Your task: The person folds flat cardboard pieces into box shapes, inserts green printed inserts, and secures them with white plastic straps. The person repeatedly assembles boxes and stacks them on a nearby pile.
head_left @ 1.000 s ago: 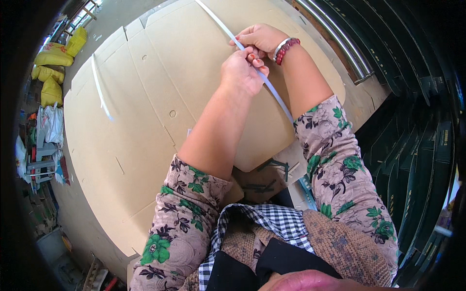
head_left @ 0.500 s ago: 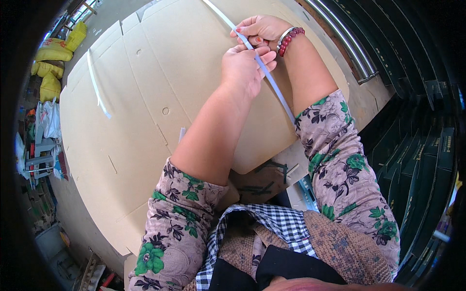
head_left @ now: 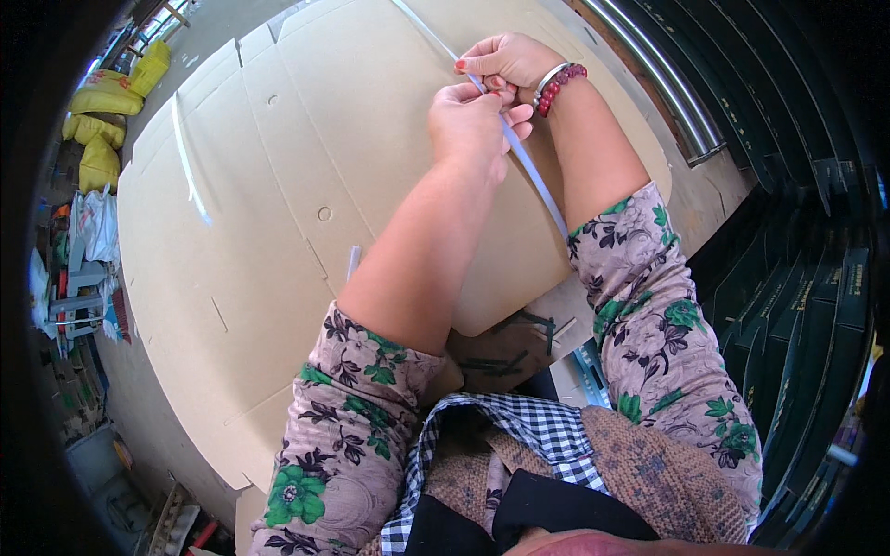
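A long, narrow, flat pale blue-white strip (head_left: 538,179) runs from the far edge of a tan cardboard sheet (head_left: 250,278) down toward my right sleeve. My left hand (head_left: 468,125) is closed on this strip, with some fingers curled beneath it. Just beyond, my right hand (head_left: 514,63) pinches the same strip between thumb and finger; its other fingers are partly hidden by the left hand. On the left part of the cardboard lies a second whitish strip (head_left: 188,162). A short pale strip end (head_left: 353,261) shows beside my left forearm.
The creased cardboard has slots and small round cuts. Dark green flat boxes (head_left: 788,306) stand stacked on the right, near a shiny metal roller (head_left: 681,102). Yellow sacks (head_left: 100,165) sit at the far left. Dark strips (head_left: 496,363) lie below the cardboard's near edge.
Both hands stay on the strip, their fingers slightly shifted. The strip's near part now bows a little more. The whole view has moved slightly.
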Demonstrator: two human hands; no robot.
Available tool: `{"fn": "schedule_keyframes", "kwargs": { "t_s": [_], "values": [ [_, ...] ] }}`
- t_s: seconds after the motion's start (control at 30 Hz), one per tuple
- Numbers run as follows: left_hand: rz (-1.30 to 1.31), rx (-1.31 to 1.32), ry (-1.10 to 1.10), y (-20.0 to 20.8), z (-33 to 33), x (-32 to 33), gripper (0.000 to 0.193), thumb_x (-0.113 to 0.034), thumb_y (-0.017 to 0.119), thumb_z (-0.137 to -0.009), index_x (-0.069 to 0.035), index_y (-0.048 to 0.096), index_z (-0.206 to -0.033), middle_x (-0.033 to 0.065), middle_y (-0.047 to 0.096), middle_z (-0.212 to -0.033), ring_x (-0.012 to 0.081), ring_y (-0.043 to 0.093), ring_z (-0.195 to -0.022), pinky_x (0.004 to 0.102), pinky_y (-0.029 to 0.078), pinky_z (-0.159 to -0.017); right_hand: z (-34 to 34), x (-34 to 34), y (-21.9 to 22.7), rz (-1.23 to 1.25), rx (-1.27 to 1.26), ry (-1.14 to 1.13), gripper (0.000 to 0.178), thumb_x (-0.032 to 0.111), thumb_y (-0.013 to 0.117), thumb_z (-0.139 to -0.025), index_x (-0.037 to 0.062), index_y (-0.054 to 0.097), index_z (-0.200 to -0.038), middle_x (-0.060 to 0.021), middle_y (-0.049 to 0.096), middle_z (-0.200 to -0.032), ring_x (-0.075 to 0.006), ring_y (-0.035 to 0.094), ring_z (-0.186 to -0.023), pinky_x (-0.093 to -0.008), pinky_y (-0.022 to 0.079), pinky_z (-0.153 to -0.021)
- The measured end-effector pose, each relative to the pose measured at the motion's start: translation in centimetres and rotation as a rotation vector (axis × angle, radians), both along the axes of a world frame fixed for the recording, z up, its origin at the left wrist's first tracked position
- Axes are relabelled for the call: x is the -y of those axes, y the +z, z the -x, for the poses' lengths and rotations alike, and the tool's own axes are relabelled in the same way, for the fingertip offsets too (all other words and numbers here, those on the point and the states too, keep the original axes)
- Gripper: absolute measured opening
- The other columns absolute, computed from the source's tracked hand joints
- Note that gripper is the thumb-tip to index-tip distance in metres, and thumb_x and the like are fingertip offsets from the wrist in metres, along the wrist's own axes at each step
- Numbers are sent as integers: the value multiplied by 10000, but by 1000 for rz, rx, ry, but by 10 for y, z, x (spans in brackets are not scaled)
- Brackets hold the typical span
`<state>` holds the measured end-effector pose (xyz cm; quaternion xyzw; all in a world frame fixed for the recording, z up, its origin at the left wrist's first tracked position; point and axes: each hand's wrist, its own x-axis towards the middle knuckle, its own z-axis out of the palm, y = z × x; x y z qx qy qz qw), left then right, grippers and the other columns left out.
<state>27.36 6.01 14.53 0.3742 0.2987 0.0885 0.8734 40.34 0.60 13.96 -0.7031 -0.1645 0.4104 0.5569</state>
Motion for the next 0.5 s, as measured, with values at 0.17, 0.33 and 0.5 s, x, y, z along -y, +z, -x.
{"fn": "schedule_keyframes", "kwargs": {
  "t_s": [0.17, 0.33, 0.5],
  "values": [
    [-74, 9, 19, -3, -4, 1, 148, 18, 507, -888, 5, 463, -1028, 108, 610, -891, 198, 642, -748, 334, 529, -564, 7, 4, 2, -1, 96, -79, 129, 105, 677, -841, -13, 626, -857, 3, 536, -566, -50, 438, -440, -204, 360, -386],
    [-26, 6, 3, -1, -4, 0, 151, 19, 488, -888, 20, 482, -1039, 120, 609, -894, 202, 645, -763, 321, 528, -561, 17, 16, 8, -43, 352, -54, 213, 75, 651, -835, 0, 671, -1034, -8, 609, -682, -48, 514, -550, -197, 435, -498],
    [-63, 20, 20, -2, -5, 2, 204, 29, 479, -884, 61, 488, -1086, 156, 617, -910, 216, 653, -730, 305, 536, -562, 15, 35, 14, -1, 458, 162, 289, 108, 664, -814, 42, 676, -1095, -62, 697, -865, -90, 613, -712, -230, 498, -686]
  ]
}}
